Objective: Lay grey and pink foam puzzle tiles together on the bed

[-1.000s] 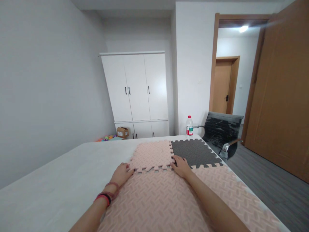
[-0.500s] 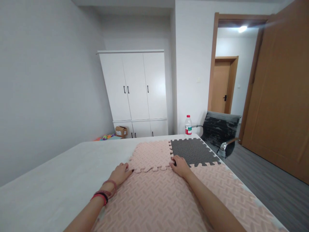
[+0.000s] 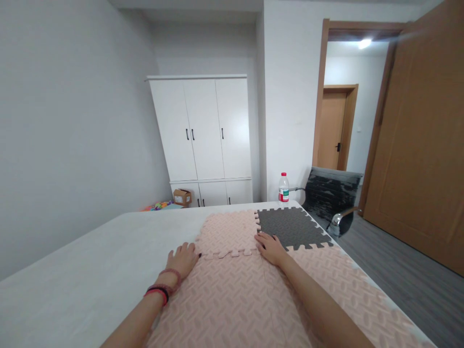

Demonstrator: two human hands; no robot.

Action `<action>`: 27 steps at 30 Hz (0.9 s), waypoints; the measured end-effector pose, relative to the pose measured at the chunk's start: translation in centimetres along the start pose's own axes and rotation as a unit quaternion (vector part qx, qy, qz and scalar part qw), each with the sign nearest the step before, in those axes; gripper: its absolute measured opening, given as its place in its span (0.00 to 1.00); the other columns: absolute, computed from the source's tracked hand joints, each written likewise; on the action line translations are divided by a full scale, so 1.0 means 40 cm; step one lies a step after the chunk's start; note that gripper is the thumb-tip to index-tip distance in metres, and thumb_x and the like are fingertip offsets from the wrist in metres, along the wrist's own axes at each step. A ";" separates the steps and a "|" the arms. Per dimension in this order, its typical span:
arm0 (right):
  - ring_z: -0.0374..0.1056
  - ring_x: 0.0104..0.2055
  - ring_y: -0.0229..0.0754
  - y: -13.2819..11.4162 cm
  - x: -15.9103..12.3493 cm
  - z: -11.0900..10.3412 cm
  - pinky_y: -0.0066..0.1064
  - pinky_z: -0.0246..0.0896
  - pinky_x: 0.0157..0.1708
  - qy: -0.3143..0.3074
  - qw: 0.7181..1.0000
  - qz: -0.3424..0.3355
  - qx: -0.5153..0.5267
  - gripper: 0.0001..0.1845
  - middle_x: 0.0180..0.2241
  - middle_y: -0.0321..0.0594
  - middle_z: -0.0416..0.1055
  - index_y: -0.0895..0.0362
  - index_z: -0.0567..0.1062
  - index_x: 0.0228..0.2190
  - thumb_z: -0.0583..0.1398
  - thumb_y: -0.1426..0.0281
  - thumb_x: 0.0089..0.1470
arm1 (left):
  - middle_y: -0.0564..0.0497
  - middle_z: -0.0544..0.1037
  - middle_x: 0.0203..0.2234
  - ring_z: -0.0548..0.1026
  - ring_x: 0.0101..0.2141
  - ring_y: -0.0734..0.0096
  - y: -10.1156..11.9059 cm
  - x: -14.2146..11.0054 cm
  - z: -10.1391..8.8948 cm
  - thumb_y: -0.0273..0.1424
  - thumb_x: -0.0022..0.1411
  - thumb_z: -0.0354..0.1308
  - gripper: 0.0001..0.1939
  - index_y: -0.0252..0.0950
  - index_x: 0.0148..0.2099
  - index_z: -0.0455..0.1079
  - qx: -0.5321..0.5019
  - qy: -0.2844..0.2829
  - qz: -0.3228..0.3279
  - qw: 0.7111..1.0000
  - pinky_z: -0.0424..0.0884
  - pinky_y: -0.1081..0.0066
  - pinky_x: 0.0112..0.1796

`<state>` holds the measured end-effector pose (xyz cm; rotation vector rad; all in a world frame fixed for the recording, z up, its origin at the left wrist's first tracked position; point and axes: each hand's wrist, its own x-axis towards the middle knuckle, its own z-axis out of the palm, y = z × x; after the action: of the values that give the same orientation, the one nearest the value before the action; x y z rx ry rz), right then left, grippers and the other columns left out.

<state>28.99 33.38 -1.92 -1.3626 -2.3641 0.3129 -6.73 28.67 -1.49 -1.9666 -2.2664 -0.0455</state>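
Entry, reckoned left to right from the far pink foam tile, a toothed square lying flat on the grey table. Well behind and to its left, on the floor: a small cardboard box, flaps shut, contents not visible, beside a blurred heap of bright toys; behind those, a white wardrobe, doors closed. At the tile's near left corner: the left hand, wrist banded in red and black, palm down, fingers spread and flat, pressing the seam rather than gripping anything. The tile meets the nearer pink tile along an interlocking edge, part seated, one tab looking slightly raised. At the tile's near right corner: the right hand, likewise flat and open, fingertips on the junction with the dark grey tile, which adjoins on the right. Handling, as judged: light, soft, bendable foam with a ribbed, non-slip face; not fragile, though teeth may tear if yanked; best held or pressed at the toothed edges near the corners. Beyond the grey tile: a clear water bottle, red cap, capped, appearing nearly full. Farther right: a black office chair.
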 end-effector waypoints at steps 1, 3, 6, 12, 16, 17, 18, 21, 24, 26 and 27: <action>0.48 0.62 0.42 0.001 0.003 -0.003 0.51 0.38 0.59 -0.010 1.000 0.000 -0.004 0.25 0.61 0.40 0.55 0.49 0.62 0.56 0.45 0.62 0.59 | 0.34 0.58 0.59 0.58 0.58 0.48 -0.004 0.003 0.003 0.43 0.62 0.38 0.29 0.36 0.61 0.54 -0.002 -0.013 -0.008 1.000 0.53 0.44 0.53; 0.49 0.62 0.42 0.002 0.011 -0.011 0.51 0.39 0.58 -0.030 0.999 -0.002 -0.014 0.25 0.61 0.40 0.55 0.49 0.62 0.56 0.45 0.61 0.58 | 0.36 0.51 0.63 0.54 0.61 0.48 -0.011 0.008 0.006 0.45 0.62 0.36 0.30 0.42 0.64 0.48 -0.008 -0.045 -0.015 0.999 0.51 0.42 0.54; 0.51 0.61 0.43 -0.002 0.023 -0.023 0.50 0.43 0.57 -0.053 0.998 -0.008 -0.036 0.23 0.59 0.40 0.57 0.49 0.65 0.53 0.48 0.62 0.57 | 0.38 0.51 0.64 0.52 0.61 0.49 -0.018 0.017 0.002 0.47 0.62 0.35 0.29 0.47 0.64 0.50 -0.014 -0.083 -0.007 0.996 0.51 0.42 0.55; 0.56 0.58 0.46 -0.021 0.023 -0.036 0.52 0.46 0.55 -0.057 0.996 0.000 -0.071 0.20 0.56 0.42 0.62 0.49 0.66 0.51 0.48 0.61 0.58 | 0.43 0.54 0.63 0.53 0.62 0.55 -0.005 0.032 -0.035 0.44 0.62 0.39 0.27 0.41 0.59 0.59 -0.015 -0.092 0.056 0.994 0.50 0.45 0.56; 0.60 0.54 0.52 -0.054 0.028 -0.029 0.53 0.54 0.49 -0.050 0.995 0.034 -0.083 0.27 0.52 0.47 0.64 0.53 0.67 0.48 0.46 0.51 0.56 | 0.40 0.66 0.57 0.63 0.56 0.53 0.031 0.035 -0.048 0.53 0.59 0.37 0.32 0.36 0.51 0.67 -0.016 -0.079 0.066 0.995 0.55 0.47 0.54; 0.60 0.53 0.54 -0.068 0.033 -0.023 0.54 0.54 0.48 -0.044 0.994 0.046 -0.090 0.30 0.52 0.50 0.64 0.55 0.67 0.48 0.47 0.48 0.54 | 0.38 0.66 0.56 0.64 0.55 0.52 0.041 0.036 -0.047 0.55 0.58 0.38 0.34 0.34 0.51 0.68 -0.014 -0.072 0.062 0.995 0.55 0.48 0.54; 0.60 0.53 0.57 -0.083 0.038 -0.017 0.56 0.53 0.48 -0.039 0.993 0.057 -0.098 0.34 0.52 0.54 0.63 0.57 0.67 0.49 0.49 0.46 0.52 | 0.36 0.66 0.56 0.64 0.55 0.50 0.050 0.037 -0.044 0.56 0.57 0.39 0.36 0.32 0.51 0.67 -0.010 -0.066 0.056 0.996 0.55 0.48 0.54; 0.57 0.54 0.62 -0.121 0.050 0.005 0.60 0.48 0.50 -0.025 0.989 0.085 -0.121 0.42 0.53 0.59 0.61 0.61 0.64 0.52 0.54 0.43 0.46 | 0.32 0.65 0.56 0.63 0.55 0.48 0.071 0.041 -0.035 0.57 0.55 0.41 0.39 0.28 0.53 0.64 -0.001 -0.051 0.039 0.998 0.56 0.49 0.53; 0.55 0.56 0.61 -0.130 0.048 0.016 0.61 0.45 0.52 -0.023 0.988 0.093 -0.123 0.42 0.54 0.60 0.60 0.62 0.63 0.53 0.52 0.43 0.48 | 0.30 0.64 0.56 0.63 0.55 0.46 0.081 0.043 -0.034 0.56 0.54 0.44 0.41 0.26 0.55 0.61 0.008 -0.040 0.032 0.999 0.55 0.49 0.53; 0.52 0.58 0.60 -0.120 0.041 0.013 0.59 0.46 0.52 -0.026 0.989 0.089 -0.113 0.41 0.55 0.59 0.59 0.61 0.62 0.53 0.49 0.43 0.50 | 0.31 0.65 0.55 0.64 0.54 0.46 0.085 0.041 -0.041 0.56 0.53 0.44 0.40 0.26 0.55 0.62 0.011 -0.038 0.033 0.999 0.55 0.51 0.53; 0.51 0.59 0.59 -0.111 0.037 0.010 0.58 0.47 0.53 -0.030 0.990 0.085 -0.107 0.40 0.56 0.58 0.58 0.61 0.62 0.53 0.48 0.43 0.51 | 0.31 0.66 0.54 0.65 0.53 0.47 0.087 0.040 -0.046 0.56 0.53 0.45 0.40 0.27 0.54 0.64 0.010 -0.038 0.034 0.999 0.56 0.52 0.53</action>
<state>24.67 32.43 -0.26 -1.6804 -2.3902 0.1513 -3.34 30.54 0.30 -2.0671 -2.2340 0.0616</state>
